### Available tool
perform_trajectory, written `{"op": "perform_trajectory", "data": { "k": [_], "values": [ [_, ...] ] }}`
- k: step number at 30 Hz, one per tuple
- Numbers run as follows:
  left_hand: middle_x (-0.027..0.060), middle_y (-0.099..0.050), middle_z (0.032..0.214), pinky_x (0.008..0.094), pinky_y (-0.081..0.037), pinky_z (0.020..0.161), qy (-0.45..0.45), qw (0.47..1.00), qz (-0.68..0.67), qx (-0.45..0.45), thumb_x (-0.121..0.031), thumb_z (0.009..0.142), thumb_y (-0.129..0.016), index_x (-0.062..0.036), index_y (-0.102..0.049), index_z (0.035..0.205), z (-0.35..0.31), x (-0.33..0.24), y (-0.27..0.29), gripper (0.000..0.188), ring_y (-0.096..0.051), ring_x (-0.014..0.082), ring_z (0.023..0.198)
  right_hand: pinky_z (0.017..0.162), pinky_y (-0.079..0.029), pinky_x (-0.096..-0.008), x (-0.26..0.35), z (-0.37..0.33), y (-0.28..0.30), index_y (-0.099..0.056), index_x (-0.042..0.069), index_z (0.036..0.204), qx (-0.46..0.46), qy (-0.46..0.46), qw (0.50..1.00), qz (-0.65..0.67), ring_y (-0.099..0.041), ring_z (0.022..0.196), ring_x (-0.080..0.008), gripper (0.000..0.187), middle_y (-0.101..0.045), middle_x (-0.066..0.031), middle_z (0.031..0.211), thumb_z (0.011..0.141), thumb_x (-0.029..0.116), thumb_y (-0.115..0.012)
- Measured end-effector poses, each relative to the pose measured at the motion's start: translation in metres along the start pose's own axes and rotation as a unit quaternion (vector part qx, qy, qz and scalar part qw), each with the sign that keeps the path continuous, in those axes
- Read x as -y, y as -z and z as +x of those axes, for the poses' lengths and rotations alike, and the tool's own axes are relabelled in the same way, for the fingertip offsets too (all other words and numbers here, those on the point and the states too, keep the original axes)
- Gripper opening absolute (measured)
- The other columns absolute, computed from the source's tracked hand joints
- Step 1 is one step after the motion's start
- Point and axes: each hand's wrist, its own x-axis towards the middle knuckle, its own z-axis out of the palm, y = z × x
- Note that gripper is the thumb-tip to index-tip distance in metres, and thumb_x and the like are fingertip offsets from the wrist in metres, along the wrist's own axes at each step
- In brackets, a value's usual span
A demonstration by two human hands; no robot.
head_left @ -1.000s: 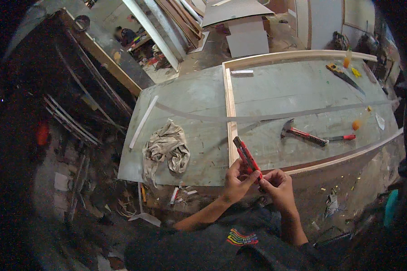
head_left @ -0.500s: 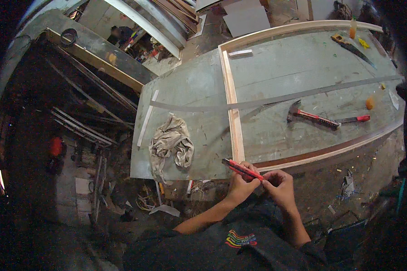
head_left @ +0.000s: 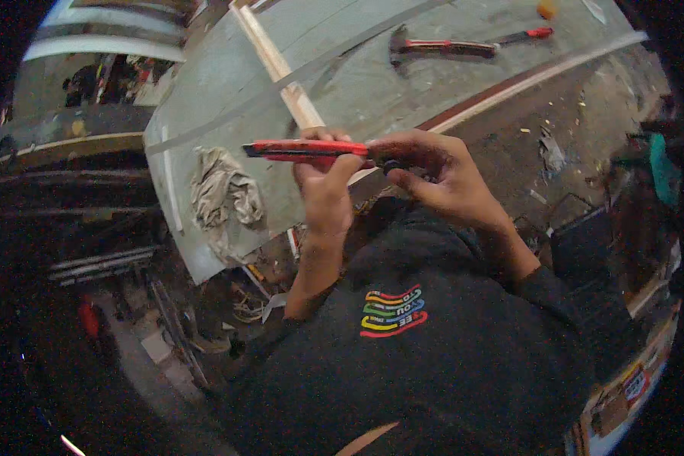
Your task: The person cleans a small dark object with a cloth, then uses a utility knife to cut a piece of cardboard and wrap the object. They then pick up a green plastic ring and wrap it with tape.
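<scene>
A red and black utility knife (head_left: 300, 150) lies level in front of my chest, its black tip pointing left. My left hand (head_left: 328, 194) is closed round it, thumb along its near side. At the knife's right end my right hand (head_left: 456, 178) is curled, with a small dark piece (head_left: 390, 165) between thumb and fingers. Whether that piece still joins the knife I cannot tell. Just beyond my hands, a pale wooden strip (head_left: 300, 102) runs away across the green-grey tabletop (head_left: 357, 99).
A crumpled beige cloth (head_left: 224, 190) lies on the table's left part. Toward the far right are a claw hammer (head_left: 441, 47), a red-handled tool (head_left: 528, 35) and an orange round thing (head_left: 546, 9). A long wooden edge strip (head_left: 524, 83) borders the near side. Scraps litter the floor (head_left: 585, 129).
My hands and the knife now appear higher and closer, and the knife has turned from slanting to level. The view has tilted downward. A small dark piece now shows in my right fingers.
</scene>
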Motion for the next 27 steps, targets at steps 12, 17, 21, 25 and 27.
{"op": "perform_trajectory", "data": {
  "k": [12,17,21,25,27],
  "values": [
    [0.0057,-0.051,0.101,0.0309,-0.048,0.086,-0.014,0.997,-0.061,0.052,0.010,0.072,-0.065,-0.0093,-0.044,0.104,-0.007,-0.044,-0.018,0.042,-0.053,0.0157,0.095,0.096,-0.051,-0.0331,0.040,0.004,-0.012,-0.040,0.000,0.143,-0.009,0.061,0.995,0.084,-0.063,0.111,-0.0203,0.072,-0.063,-0.0167,0.121,0.080,0.000,-0.076],
    [0.0064,-0.051,0.100,0.0307,-0.048,0.086,-0.037,0.996,-0.064,0.046,0.007,0.070,-0.066,-0.0089,-0.044,0.105,-0.008,-0.049,-0.022,0.044,-0.052,0.0156,0.096,0.089,-0.056,-0.0327,0.039,0.005,-0.014,-0.040,0.000,0.142,-0.023,0.098,0.993,0.069,-0.066,0.106,-0.0217,0.078,-0.061,-0.0172,0.120,0.075,-0.001,-0.079],
    [0.0070,-0.052,0.100,0.0304,-0.048,0.086,-0.031,0.996,-0.058,0.052,0.006,0.070,-0.067,-0.0085,-0.044,0.106,-0.011,-0.056,-0.023,0.045,-0.053,0.0151,0.096,0.087,-0.058,-0.0332,0.038,0.004,-0.017,-0.041,-0.001,0.141,-0.028,0.114,0.992,0.048,-0.067,0.104,-0.0244,0.080,-0.061,-0.0184,0.119,0.072,-0.001,-0.082],
    [0.0072,-0.052,0.100,0.0300,-0.048,0.086,-0.031,0.997,-0.055,0.050,0.007,0.070,-0.067,-0.0084,-0.044,0.106,-0.011,-0.062,-0.023,0.046,-0.053,0.0148,0.095,0.086,-0.058,-0.0336,0.039,0.003,-0.017,-0.042,0.000,0.140,-0.024,0.102,0.994,0.034,-0.068,0.103,-0.0254,0.081,-0.062,-0.0185,0.117,0.070,0.000,-0.083],
    [0.0071,-0.052,0.100,0.0298,-0.048,0.085,-0.038,0.996,-0.059,0.049,0.007,0.069,-0.067,-0.0084,-0.043,0.105,-0.013,-0.063,-0.025,0.046,-0.053,0.0147,0.095,0.086,-0.058,-0.0340,0.040,0.003,-0.017,-0.042,0.000,0.140,-0.024,0.111,0.993,0.019,-0.068,0.102,-0.0254,0.082,-0.062,-0.0181,0.116,0.069,0.000,-0.084]
  ]
}}
